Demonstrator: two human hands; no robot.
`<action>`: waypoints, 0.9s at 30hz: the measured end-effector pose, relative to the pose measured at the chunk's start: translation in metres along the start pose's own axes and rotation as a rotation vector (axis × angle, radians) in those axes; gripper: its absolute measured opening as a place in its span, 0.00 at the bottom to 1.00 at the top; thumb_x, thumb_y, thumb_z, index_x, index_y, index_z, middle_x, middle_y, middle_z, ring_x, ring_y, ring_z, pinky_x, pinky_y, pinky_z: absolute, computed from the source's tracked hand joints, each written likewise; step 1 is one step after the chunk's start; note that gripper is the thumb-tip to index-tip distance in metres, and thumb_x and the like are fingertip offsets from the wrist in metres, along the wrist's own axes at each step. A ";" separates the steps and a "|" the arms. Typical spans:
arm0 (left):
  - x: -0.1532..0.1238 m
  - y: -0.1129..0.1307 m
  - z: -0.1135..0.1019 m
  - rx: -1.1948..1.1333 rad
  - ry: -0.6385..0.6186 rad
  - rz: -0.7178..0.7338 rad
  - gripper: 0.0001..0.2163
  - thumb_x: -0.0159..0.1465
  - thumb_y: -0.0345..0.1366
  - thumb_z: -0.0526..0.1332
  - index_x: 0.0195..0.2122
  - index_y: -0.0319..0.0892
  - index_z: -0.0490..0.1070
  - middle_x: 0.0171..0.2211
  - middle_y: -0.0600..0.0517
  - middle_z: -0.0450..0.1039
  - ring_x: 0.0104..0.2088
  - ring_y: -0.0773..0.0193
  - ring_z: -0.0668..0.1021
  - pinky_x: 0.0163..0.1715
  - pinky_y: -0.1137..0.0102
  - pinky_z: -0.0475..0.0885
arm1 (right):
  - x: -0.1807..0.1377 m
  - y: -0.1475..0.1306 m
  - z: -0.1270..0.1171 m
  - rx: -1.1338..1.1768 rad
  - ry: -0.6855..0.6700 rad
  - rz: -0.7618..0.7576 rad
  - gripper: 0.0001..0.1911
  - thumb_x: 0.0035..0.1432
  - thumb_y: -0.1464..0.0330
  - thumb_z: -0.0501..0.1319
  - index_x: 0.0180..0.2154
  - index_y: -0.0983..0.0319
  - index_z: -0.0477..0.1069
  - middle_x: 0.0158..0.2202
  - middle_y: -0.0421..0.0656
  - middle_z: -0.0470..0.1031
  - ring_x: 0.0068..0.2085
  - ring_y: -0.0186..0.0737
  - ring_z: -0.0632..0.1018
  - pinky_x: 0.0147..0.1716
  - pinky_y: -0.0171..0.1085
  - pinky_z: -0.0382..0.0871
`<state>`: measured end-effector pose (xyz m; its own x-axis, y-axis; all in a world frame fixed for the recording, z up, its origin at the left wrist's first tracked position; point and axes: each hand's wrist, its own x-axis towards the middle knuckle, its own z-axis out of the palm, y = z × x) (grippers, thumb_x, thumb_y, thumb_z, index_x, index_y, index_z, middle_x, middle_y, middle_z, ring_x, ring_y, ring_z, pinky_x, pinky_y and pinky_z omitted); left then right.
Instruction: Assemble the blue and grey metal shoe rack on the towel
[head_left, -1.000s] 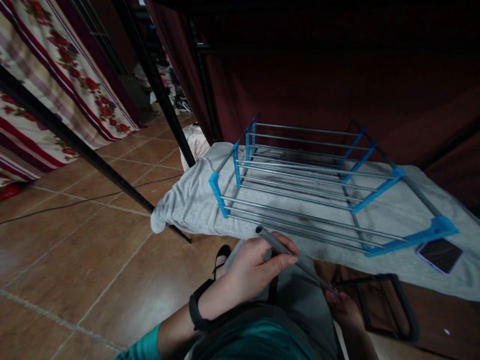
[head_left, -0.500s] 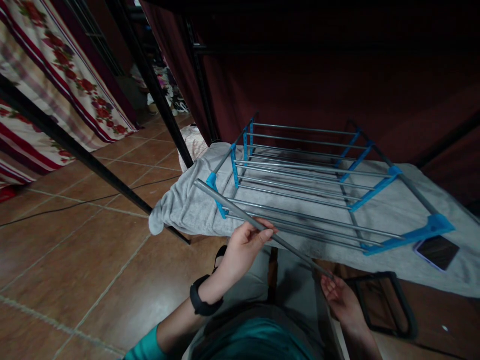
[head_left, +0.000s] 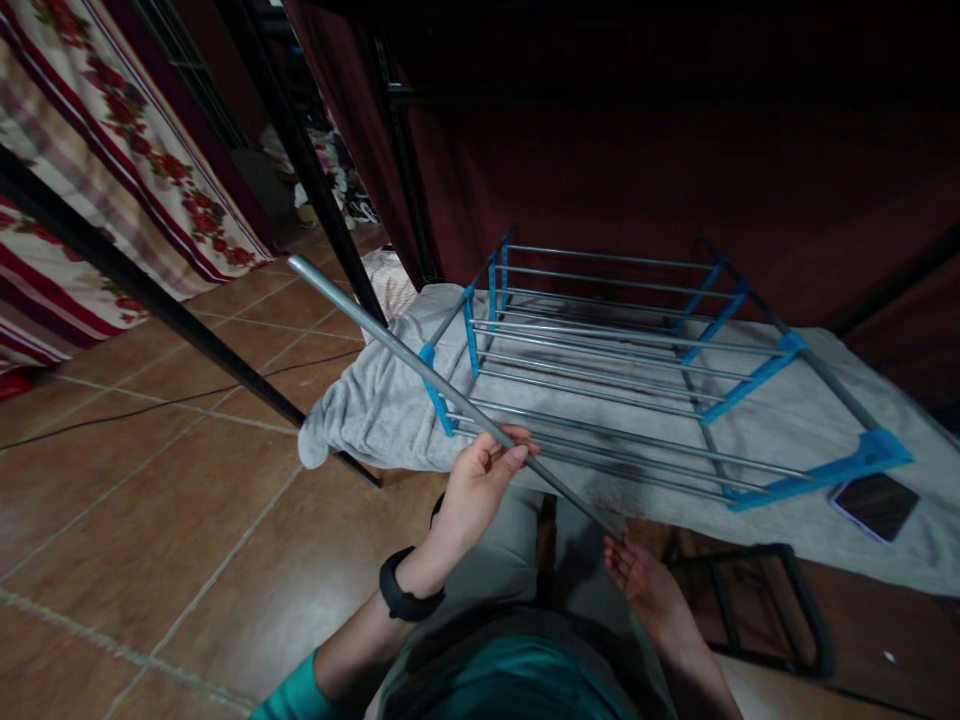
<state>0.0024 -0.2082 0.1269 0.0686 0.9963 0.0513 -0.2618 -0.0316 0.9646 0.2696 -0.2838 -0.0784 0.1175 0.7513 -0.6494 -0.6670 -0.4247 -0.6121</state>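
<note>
A long grey metal tube [head_left: 405,352] slants across the view, its far end up to the left over the floor and its near end down by my lap. My left hand [head_left: 484,475] is closed round the tube near its middle, thumb on top. At the lower end, the fingertips of my right hand [head_left: 645,580] pinch the tube. Just beyond it lies a rack [head_left: 615,355] of thin metal rods with blue plastic joints [head_left: 832,478], resting on a grey blanket [head_left: 375,410]. The tube passes in front of the rack's left side.
A phone [head_left: 876,505] lies on the blanket by the rack's right corner. Black metal posts [head_left: 330,210] rise at the left. Under the blanket's edge stands a black frame [head_left: 795,610] on the tiled floor [head_left: 187,520]. A cable [head_left: 165,402] crosses the tiles.
The tube has shifted up and to the left, its far end now well past the rack's corner. My right hand has moved left with the lower end; my left hand has moved slightly left.
</note>
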 end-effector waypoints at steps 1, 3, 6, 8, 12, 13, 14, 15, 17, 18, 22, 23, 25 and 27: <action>0.001 -0.001 -0.001 -0.004 -0.001 0.001 0.13 0.61 0.41 0.69 0.43 0.40 0.74 0.37 0.48 0.80 0.39 0.62 0.79 0.42 0.68 0.71 | -0.002 0.002 0.001 -0.006 -0.010 0.003 0.05 0.52 0.67 0.68 0.34 0.58 0.77 0.37 0.44 0.82 0.36 0.39 0.81 0.38 0.38 0.77; 0.002 -0.002 -0.004 -0.005 0.002 0.008 0.13 0.60 0.41 0.69 0.43 0.40 0.74 0.36 0.48 0.80 0.39 0.62 0.79 0.43 0.67 0.71 | -0.006 0.004 0.003 -0.017 -0.034 0.011 0.07 0.52 0.64 0.70 0.34 0.58 0.77 0.38 0.44 0.81 0.37 0.38 0.81 0.39 0.38 0.77; 0.004 -0.003 -0.007 0.008 0.006 0.006 0.14 0.61 0.41 0.68 0.44 0.39 0.74 0.35 0.49 0.80 0.39 0.62 0.79 0.43 0.68 0.70 | -0.015 0.005 0.006 -0.048 -0.110 0.007 0.13 0.51 0.62 0.73 0.37 0.58 0.77 0.39 0.44 0.81 0.38 0.39 0.81 0.41 0.38 0.76; 0.004 -0.003 -0.008 0.013 0.005 0.002 0.14 0.61 0.41 0.68 0.45 0.39 0.74 0.35 0.49 0.80 0.38 0.62 0.79 0.44 0.68 0.70 | -0.020 0.005 0.009 -0.091 -0.177 0.002 0.17 0.49 0.60 0.74 0.40 0.59 0.77 0.39 0.44 0.81 0.39 0.40 0.81 0.42 0.40 0.76; 0.004 -0.004 -0.009 0.021 0.004 -0.001 0.14 0.61 0.42 0.67 0.44 0.39 0.74 0.34 0.50 0.80 0.38 0.62 0.79 0.44 0.68 0.70 | -0.026 0.007 0.013 -0.207 -0.265 -0.019 0.19 0.48 0.57 0.74 0.40 0.59 0.78 0.36 0.44 0.80 0.38 0.40 0.80 0.43 0.41 0.73; 0.004 -0.004 -0.009 0.024 0.004 -0.004 0.14 0.61 0.42 0.67 0.44 0.39 0.74 0.34 0.50 0.80 0.38 0.62 0.79 0.44 0.68 0.70 | -0.026 0.008 0.014 -0.242 -0.285 -0.027 0.19 0.48 0.57 0.74 0.39 0.59 0.78 0.35 0.43 0.80 0.37 0.39 0.79 0.43 0.40 0.72; 0.004 -0.004 -0.010 0.027 0.006 -0.007 0.14 0.61 0.42 0.67 0.44 0.40 0.74 0.34 0.50 0.80 0.38 0.62 0.79 0.44 0.68 0.70 | -0.026 0.009 0.015 -0.281 -0.308 -0.036 0.18 0.49 0.57 0.74 0.39 0.59 0.78 0.34 0.43 0.80 0.36 0.39 0.78 0.42 0.40 0.71; 0.004 -0.004 -0.010 0.029 0.008 -0.010 0.14 0.61 0.42 0.67 0.44 0.40 0.74 0.34 0.50 0.80 0.38 0.62 0.79 0.44 0.68 0.70 | -0.026 0.010 0.016 -0.324 -0.331 -0.046 0.18 0.49 0.56 0.74 0.38 0.59 0.78 0.33 0.42 0.79 0.35 0.38 0.77 0.42 0.40 0.70; 0.004 -0.004 -0.011 0.035 0.012 -0.016 0.14 0.61 0.42 0.67 0.44 0.40 0.74 0.34 0.50 0.79 0.37 0.62 0.79 0.44 0.68 0.70 | -0.025 0.012 0.018 -0.421 -0.375 -0.075 0.18 0.50 0.54 0.73 0.36 0.59 0.77 0.33 0.42 0.79 0.35 0.39 0.76 0.41 0.40 0.69; 0.004 -0.005 -0.011 0.039 0.013 -0.016 0.14 0.61 0.42 0.67 0.44 0.39 0.74 0.33 0.50 0.79 0.37 0.62 0.79 0.44 0.67 0.70 | -0.024 0.013 0.019 -0.475 -0.397 -0.091 0.18 0.50 0.53 0.72 0.35 0.59 0.77 0.33 0.42 0.79 0.35 0.39 0.76 0.40 0.41 0.68; 0.003 -0.006 -0.009 0.049 0.014 -0.019 0.13 0.61 0.41 0.67 0.44 0.39 0.74 0.33 0.50 0.79 0.38 0.62 0.79 0.44 0.68 0.70 | -0.021 0.015 0.025 -0.649 -0.441 -0.145 0.20 0.49 0.50 0.70 0.34 0.59 0.76 0.34 0.43 0.79 0.38 0.43 0.76 0.43 0.42 0.67; 0.002 -0.006 -0.009 0.046 0.014 -0.023 0.13 0.61 0.41 0.67 0.44 0.39 0.74 0.33 0.50 0.79 0.38 0.62 0.79 0.43 0.68 0.70 | -0.021 0.015 0.027 -0.675 -0.442 -0.155 0.21 0.49 0.49 0.70 0.34 0.59 0.76 0.35 0.44 0.79 0.39 0.44 0.77 0.44 0.43 0.67; 0.001 -0.008 -0.008 0.038 0.012 -0.034 0.13 0.61 0.41 0.67 0.44 0.39 0.74 0.33 0.50 0.79 0.38 0.62 0.78 0.43 0.68 0.70 | -0.022 0.014 0.032 -0.710 -0.450 -0.177 0.21 0.50 0.48 0.69 0.34 0.59 0.76 0.36 0.44 0.79 0.39 0.44 0.77 0.45 0.43 0.67; -0.001 -0.009 -0.007 0.037 0.012 -0.043 0.13 0.61 0.41 0.67 0.45 0.40 0.74 0.33 0.50 0.79 0.38 0.62 0.78 0.42 0.69 0.70 | -0.025 0.013 0.037 -0.728 -0.467 -0.190 0.22 0.52 0.47 0.67 0.35 0.59 0.76 0.36 0.44 0.79 0.40 0.45 0.77 0.45 0.44 0.67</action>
<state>-0.0018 -0.2080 0.1165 0.0671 0.9977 0.0064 -0.2228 0.0087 0.9748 0.2305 -0.2896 -0.0533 -0.2404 0.9036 -0.3545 -0.0144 -0.3685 -0.9295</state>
